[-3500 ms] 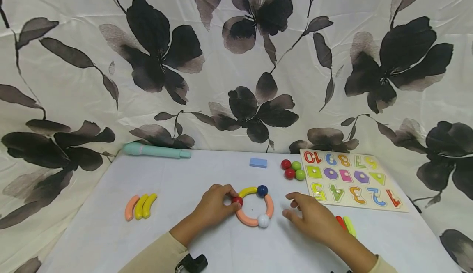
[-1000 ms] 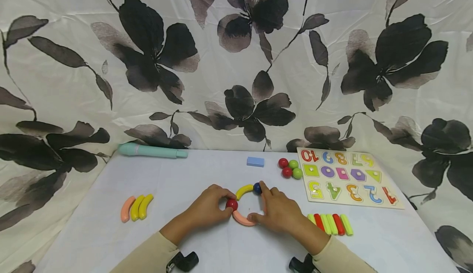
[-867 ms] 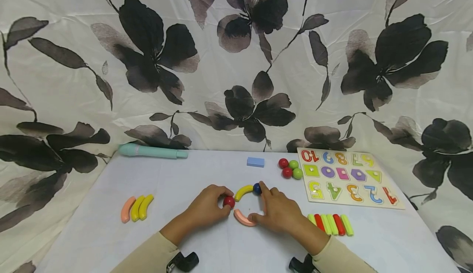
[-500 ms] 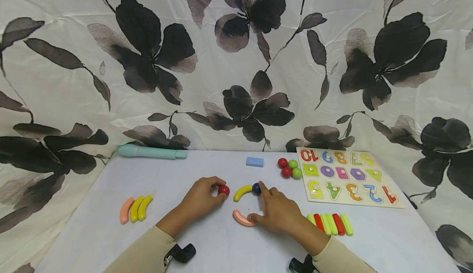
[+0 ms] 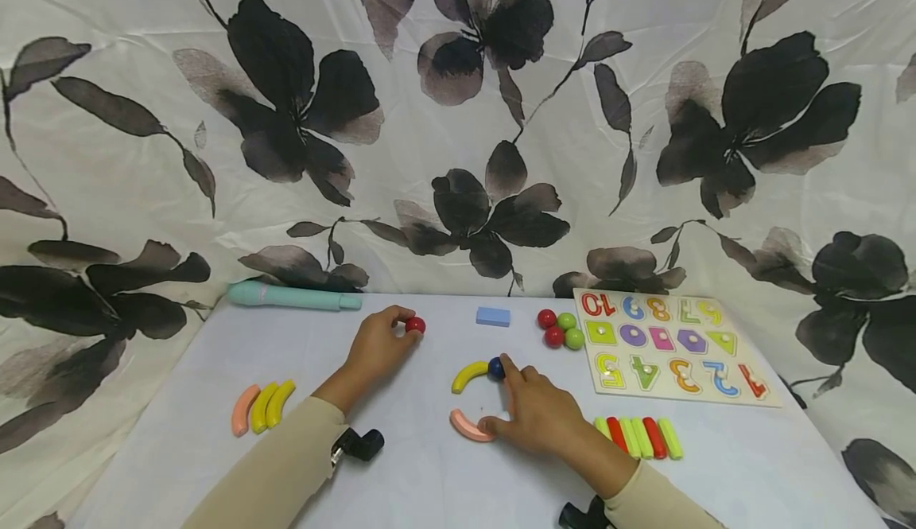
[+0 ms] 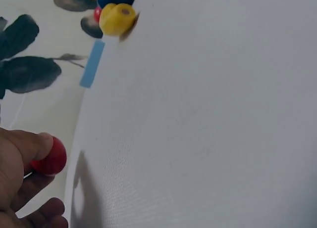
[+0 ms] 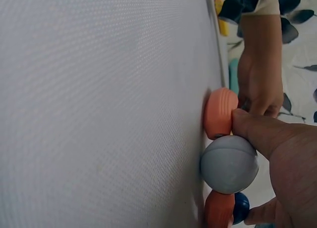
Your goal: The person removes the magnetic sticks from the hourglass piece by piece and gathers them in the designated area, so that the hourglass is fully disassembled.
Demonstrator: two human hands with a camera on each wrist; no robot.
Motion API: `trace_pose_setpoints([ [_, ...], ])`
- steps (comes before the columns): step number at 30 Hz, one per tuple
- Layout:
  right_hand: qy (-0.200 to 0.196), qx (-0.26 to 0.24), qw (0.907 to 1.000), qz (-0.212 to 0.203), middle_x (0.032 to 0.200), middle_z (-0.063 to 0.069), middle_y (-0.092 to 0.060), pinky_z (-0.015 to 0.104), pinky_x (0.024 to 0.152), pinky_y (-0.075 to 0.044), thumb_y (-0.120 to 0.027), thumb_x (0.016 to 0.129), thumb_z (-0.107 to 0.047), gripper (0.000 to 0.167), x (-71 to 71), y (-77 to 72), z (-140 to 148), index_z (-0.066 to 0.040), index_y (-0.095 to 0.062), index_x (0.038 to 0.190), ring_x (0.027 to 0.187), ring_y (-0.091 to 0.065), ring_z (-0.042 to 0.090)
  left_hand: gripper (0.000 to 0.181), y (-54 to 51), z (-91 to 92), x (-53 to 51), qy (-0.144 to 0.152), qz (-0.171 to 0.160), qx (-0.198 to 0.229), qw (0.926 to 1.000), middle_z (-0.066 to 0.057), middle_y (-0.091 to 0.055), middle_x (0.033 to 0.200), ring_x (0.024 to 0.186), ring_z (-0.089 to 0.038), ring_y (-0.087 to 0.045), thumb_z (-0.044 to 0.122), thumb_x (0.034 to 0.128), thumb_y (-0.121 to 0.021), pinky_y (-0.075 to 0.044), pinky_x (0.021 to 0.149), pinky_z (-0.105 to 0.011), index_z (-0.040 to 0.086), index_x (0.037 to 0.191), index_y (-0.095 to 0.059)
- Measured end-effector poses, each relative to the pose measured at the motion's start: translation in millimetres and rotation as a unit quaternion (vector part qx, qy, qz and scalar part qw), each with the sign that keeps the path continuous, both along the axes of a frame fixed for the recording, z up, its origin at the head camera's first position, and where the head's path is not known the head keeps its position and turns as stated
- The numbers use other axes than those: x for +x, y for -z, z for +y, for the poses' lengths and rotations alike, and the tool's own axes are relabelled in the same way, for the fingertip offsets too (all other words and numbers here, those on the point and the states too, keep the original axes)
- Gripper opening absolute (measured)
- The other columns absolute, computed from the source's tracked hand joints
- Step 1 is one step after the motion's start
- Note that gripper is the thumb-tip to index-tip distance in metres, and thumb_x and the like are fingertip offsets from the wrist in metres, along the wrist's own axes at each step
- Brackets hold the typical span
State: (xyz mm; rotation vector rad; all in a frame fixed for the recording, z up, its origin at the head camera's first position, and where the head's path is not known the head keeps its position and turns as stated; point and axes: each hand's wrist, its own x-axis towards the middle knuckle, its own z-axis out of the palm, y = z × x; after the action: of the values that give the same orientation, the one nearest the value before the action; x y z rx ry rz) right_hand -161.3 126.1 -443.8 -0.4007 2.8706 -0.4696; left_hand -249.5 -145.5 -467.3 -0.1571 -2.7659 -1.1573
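Observation:
My left hand (image 5: 375, 348) pinches a red ball (image 5: 415, 325) at its fingertips; the left wrist view shows the ball held off the table. To the right, my right hand (image 5: 540, 410) steadies an unclosed ring of toy building pieces. Its index finger touches the blue ball (image 5: 495, 367), which joins a yellow curved stick (image 5: 468, 375). The thumb rests on a salmon curved stick (image 5: 468, 426). In the right wrist view a white ball (image 7: 229, 163) sits between that stick and another salmon one (image 7: 219, 208). Both are hidden under the hand in the head view.
Curved sticks (image 5: 265, 407) lie at the left. A mint tube (image 5: 293, 296) and a blue block (image 5: 493, 317) are at the back. Red and green balls (image 5: 560, 328) adjoin a number puzzle board (image 5: 676, 346). Short red and green sticks (image 5: 639, 437) lie right of my right arm.
My right hand came onto the ring. My left hand pulled the red ball off it, opening a gap between the yellow and salmon sticks, then carried it left and toward the table's back.

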Motion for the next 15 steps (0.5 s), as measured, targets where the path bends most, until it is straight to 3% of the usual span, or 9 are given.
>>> trace_pose_setpoints([
  [7,-0.002,0.003,1.0000,0.005,0.123,0.020,-0.061,0.050,0.073,-0.058,-0.079,0.077,-0.066,0.107,1.0,0.9,1,-0.009,-0.039,0.158,0.097,-0.061,0.026,0.036,3.2,-2.0,-10.5,-0.015,-0.015,0.003,0.9998,-0.015,-0.069,0.123,0.124,-0.035,-0.058,0.014,0.0920,-0.077,-0.044,0.105,-0.053,0.002,0.125,-0.068],
  [15,0.001,0.004,1.0000,0.000,0.126,0.020,-0.060,0.052,0.076,-0.057,-0.079,0.077,-0.066,0.107,1.2,0.0,0,-0.010,-0.038,0.158,0.101,-0.062,0.028,0.041,3.2,-3.9,-13.6,-0.019,-0.028,-0.007,0.9994,-0.015,-0.069,0.124,0.125,-0.035,-0.057,0.016,0.0926,-0.077,-0.043,0.106,-0.052,0.002,0.130,-0.065],
])
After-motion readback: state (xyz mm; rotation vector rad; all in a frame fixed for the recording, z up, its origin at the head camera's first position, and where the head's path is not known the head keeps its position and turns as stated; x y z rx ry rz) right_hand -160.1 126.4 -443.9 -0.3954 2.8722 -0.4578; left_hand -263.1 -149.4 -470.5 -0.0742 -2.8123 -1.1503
